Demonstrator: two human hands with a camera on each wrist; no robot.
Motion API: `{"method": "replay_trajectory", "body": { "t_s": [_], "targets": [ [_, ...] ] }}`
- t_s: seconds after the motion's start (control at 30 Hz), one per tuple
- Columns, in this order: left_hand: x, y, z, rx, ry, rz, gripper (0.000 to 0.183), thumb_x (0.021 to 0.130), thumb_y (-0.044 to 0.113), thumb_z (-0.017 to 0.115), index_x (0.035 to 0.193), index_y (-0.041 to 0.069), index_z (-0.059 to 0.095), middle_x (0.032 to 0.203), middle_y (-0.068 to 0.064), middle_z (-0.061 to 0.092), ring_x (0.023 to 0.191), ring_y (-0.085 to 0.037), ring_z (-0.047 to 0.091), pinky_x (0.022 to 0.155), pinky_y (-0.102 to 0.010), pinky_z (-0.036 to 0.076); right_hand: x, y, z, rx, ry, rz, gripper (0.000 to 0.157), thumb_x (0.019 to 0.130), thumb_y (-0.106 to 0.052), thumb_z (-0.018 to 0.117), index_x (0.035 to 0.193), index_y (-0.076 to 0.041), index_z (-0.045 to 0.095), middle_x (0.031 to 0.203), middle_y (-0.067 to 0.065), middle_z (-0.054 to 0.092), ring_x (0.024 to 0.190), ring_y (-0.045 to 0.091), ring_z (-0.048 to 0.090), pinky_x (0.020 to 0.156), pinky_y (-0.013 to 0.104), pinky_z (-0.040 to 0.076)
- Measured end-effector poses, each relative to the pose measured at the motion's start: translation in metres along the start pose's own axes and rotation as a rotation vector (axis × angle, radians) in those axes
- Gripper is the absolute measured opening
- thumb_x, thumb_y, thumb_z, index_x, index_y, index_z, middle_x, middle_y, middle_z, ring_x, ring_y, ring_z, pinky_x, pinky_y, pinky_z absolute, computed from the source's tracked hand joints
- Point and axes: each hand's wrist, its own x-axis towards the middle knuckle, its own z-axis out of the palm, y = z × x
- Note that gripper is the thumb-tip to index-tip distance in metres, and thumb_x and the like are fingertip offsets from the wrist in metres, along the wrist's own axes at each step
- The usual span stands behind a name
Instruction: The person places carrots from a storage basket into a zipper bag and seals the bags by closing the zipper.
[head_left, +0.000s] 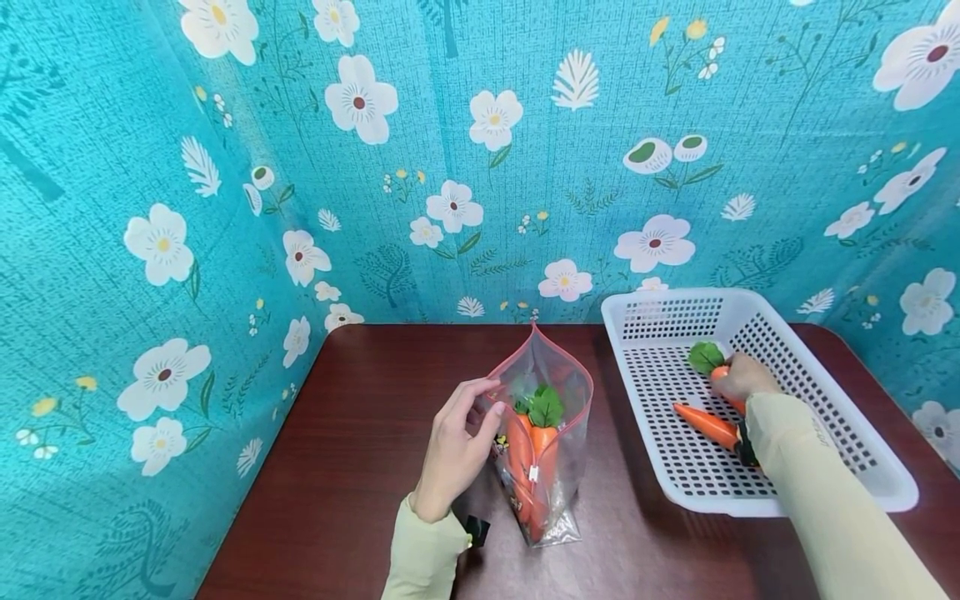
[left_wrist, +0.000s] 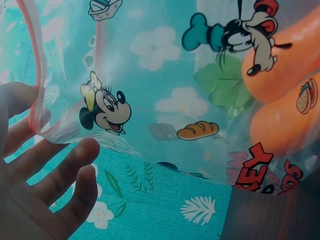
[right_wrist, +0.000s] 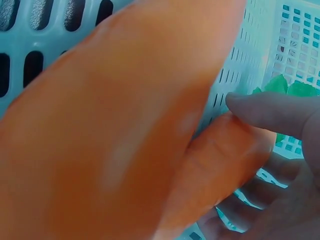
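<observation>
Lower left, the left hand (left_wrist: 47,175) is holding a clear printed bag (left_wrist: 150,100).
Orange carrots (left_wrist: 280,120) and a green leaf (left_wrist: 225,85) are showing through, upper right.

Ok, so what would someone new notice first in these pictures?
Probably the turquoise, flower-printed fabric backdrop, filling the head view's upper half. Next come the clear, red-edged plastic bag of orange, leafy carrots below centre and, at right, the white, perforated plastic basket, where the right grip holds another orange carrot.
</observation>
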Motion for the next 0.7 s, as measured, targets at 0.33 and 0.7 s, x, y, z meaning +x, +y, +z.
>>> {"method": "replay_trajectory", "body": {
  "t_s": [0.33,0.7],
  "targets": [
    [0.0005,0.0007,-0.0016,0.011,-0.004,0.000,0.030,0.089,0.026,0.054,0.116,0.013,0.055,0.106,-0.002,0.058,0.069,-0.007,0.048,0.056,-0.021,0.044,0.0016,0.0009,-0.0022,-0.013,-0.002,0.038,0.063,0.078,-0.015,0.060,0.125,0.013,0.031,0.117,0.035,0.039,0.101,0.045,0.044,0.079,0.051,0.041],
    [-0.0002,0.0002,-0.0002,0.020,0.001,0.013,0.029,0.090,0.025,0.053,0.117,0.015,0.055,0.106,-0.002,0.058,0.069,-0.004,0.048,0.057,-0.018,0.043,-0.0019,-0.0039,-0.0073,-0.032,0.009,-0.025,0.061,0.081,-0.018,0.055,0.128,0.012,0.030,0.119,0.036,0.038,0.102,0.047,0.043,0.079,0.052,0.040]
  ]
}}
